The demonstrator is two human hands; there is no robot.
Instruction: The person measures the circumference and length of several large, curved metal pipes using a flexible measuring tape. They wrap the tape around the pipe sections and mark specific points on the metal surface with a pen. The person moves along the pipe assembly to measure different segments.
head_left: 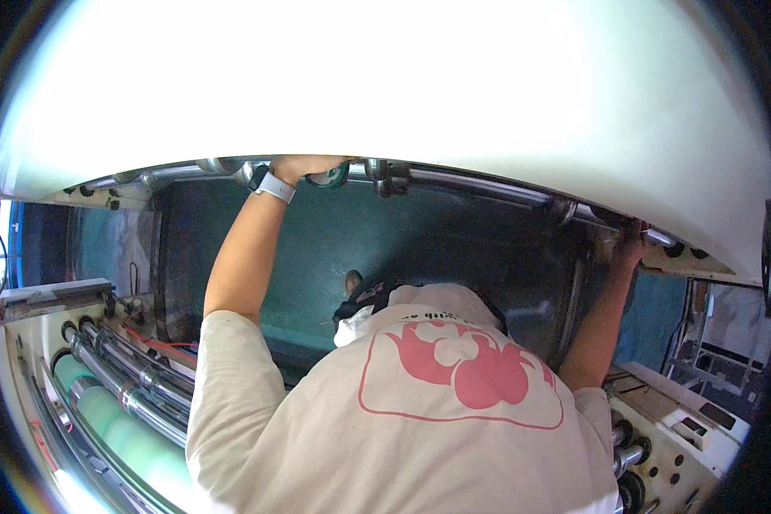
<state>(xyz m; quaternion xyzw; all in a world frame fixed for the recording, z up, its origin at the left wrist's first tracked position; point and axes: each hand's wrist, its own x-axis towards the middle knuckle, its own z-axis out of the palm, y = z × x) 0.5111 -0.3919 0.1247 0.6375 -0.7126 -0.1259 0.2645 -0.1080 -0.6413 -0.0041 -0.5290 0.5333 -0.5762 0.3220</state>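
Cannot tell whether apart, together or clamped for the fingers, mostly hidden or in shade. Has left hand (310, 164) over a round green object (331, 176) beside a steel shaft (480, 186), upper centre of the frame, and right hand (632, 242) at the shaft, right side. Wears a pale-banded watch (275, 186). Faces a large white panel (385, 77) across the top, with rollers (137, 396) lower left.

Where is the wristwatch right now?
In the head view, left of centre: the wristwatch is around the wrist of the left hand, just below the large white surface.
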